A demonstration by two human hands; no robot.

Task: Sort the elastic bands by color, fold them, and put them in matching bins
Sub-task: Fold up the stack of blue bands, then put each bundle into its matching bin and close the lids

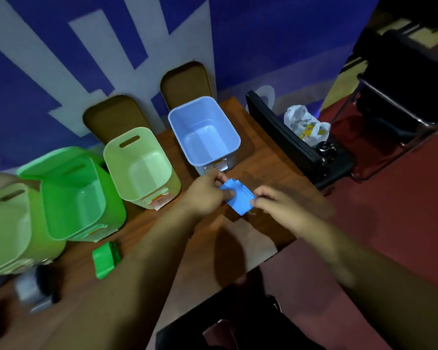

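- Well, the desk (276,170) ends at a corner just right of the hands.
- Blue bin (234,133) stands just behind them; its sticker is too blurred to read.
- Left hand (205,195) and right hand (276,203) each pinch one end of the folded blue band (239,199).
- Green band (105,258) lies folded near the bright green bin (111,205).

Blue wall (263,46) at back with big pale grey shapes (106,46) painted on it. Dark red floor (390,198) on the right. Brown wooden counter (268,157) set against the wall. Two brown rounded chair backs (185,82) (114,117) stand behind it. Black flat case (283,137) leans beside the counter's right edge, white plastic bag (304,122) just behind it. Dark metal-framed chair (400,97) far right. Light dim.
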